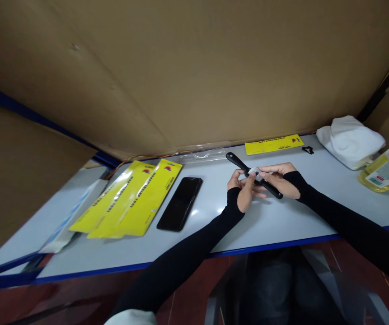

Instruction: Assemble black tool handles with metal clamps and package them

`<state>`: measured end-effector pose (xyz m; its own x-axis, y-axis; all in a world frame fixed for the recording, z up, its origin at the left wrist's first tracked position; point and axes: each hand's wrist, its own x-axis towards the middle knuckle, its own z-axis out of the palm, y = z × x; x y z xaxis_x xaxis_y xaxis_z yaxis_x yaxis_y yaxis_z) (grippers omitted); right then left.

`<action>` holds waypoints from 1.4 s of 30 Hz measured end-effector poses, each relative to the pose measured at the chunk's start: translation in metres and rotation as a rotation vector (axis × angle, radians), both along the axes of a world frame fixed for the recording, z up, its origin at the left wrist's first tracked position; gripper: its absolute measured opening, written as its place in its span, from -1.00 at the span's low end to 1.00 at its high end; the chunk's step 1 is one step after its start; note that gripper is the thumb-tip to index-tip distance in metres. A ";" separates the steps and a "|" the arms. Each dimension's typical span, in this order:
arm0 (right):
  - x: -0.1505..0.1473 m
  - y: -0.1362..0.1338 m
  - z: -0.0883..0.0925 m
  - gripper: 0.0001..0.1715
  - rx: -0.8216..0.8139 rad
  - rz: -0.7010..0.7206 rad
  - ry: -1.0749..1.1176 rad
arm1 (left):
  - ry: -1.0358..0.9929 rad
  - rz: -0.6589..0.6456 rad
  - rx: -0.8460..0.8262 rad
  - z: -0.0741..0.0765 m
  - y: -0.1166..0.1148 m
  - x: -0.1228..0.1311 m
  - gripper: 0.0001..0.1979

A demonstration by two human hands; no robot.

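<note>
Both hands are on a black two-handled spokeshave held above the table. It is tilted, one handle toward the upper left and the other toward the lower right. My left hand grips its middle from the near left side, the thumb on the silver metal plate. From the right, my right hand pinches the plate and body with thumb and fingers. Fingers cover part of the tool's centre. Behind the hands lies a yellow card printed with woodworking tool lettering, and a small black plastic hang tab.
Left on the white table lie a black phone and overlapping yellow card packs. Clear plastic packaging rests along the back. At right are a white cloth bundle and a bottle of yellow liquid. Cardboard walls enclose the table.
</note>
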<state>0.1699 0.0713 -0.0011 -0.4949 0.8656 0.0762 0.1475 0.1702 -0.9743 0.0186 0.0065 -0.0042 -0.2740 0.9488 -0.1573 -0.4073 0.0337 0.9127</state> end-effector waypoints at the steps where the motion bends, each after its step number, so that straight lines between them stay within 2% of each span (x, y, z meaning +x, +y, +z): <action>1: 0.000 -0.001 0.000 -0.33 0.000 0.004 -0.004 | 0.000 0.000 -0.002 0.000 0.000 0.000 -0.27; 5: -0.005 -0.005 0.002 -0.37 0.037 0.020 -0.042 | 0.014 -0.003 -0.011 0.006 -0.003 -0.001 -0.29; 8: -0.003 0.004 0.004 -0.51 0.211 -0.057 -0.145 | 0.023 0.003 -0.014 0.013 -0.006 -0.001 -0.27; 11: 0.018 0.037 0.006 -0.67 0.444 -0.242 -0.321 | 0.031 0.015 -0.018 0.017 -0.008 -0.003 -0.25; 13: 0.044 0.066 0.006 -0.69 0.522 -0.360 -0.453 | 0.040 0.016 -0.015 0.016 -0.008 -0.004 -0.25; 15: 0.073 0.092 0.006 -0.60 0.513 -0.466 -0.629 | 0.053 0.012 -0.018 0.012 -0.008 -0.005 -0.24; 16: 0.086 0.102 0.005 -0.53 0.492 -0.472 -0.712 | 0.059 0.009 -0.023 0.010 -0.008 -0.005 -0.24; 18: 0.105 0.116 0.002 -0.58 0.447 -0.451 -0.778 | 0.069 0.004 -0.034 0.005 -0.007 -0.005 -0.25; 22: 0.116 0.125 -0.007 -0.86 0.373 -0.394 -0.751 | 0.088 0.005 -0.033 0.000 -0.006 -0.004 -0.27; 27: 0.114 0.127 -0.008 -0.72 0.315 -0.364 -0.581 | 0.105 -0.002 -0.009 -0.002 -0.006 -0.007 -0.29; 29: 0.115 0.125 -0.007 -0.65 0.282 -0.296 -0.505 | 0.106 -0.010 -0.017 -0.002 -0.006 -0.008 -0.30; 31: 0.117 0.121 -0.005 -0.60 0.218 -0.147 -0.457 | 0.105 -0.012 -0.028 -0.002 -0.006 -0.009 -0.31; 33: 0.119 0.117 -0.004 -0.57 0.167 -0.007 -0.498 | 0.102 -0.013 -0.040 -0.001 -0.006 -0.009 -0.31; 34: 0.120 0.116 -0.004 -0.56 0.167 0.006 -0.552 | 0.101 -0.013 -0.044 -0.001 -0.005 -0.009 -0.31; 36: 0.122 0.117 -0.004 -0.56 0.206 -0.082 -0.665 | 0.095 -0.017 -0.047 -0.001 -0.005 -0.009 -0.31; 39: 0.128 0.128 -0.010 -0.47 0.306 -0.321 -0.737 | 0.085 -0.023 -0.034 -0.006 -0.003 -0.010 -0.32; 42: 0.137 0.142 -0.022 -0.45 0.389 -0.413 -0.766 | 0.084 -0.059 -0.012 -0.015 0.000 -0.011 -0.35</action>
<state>0.3074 0.2138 -0.0229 -0.1907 0.9655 0.1776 0.8432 0.2537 -0.4739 0.0076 0.0060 -0.0191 -0.2304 0.9618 -0.1480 -0.3265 0.0669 0.9428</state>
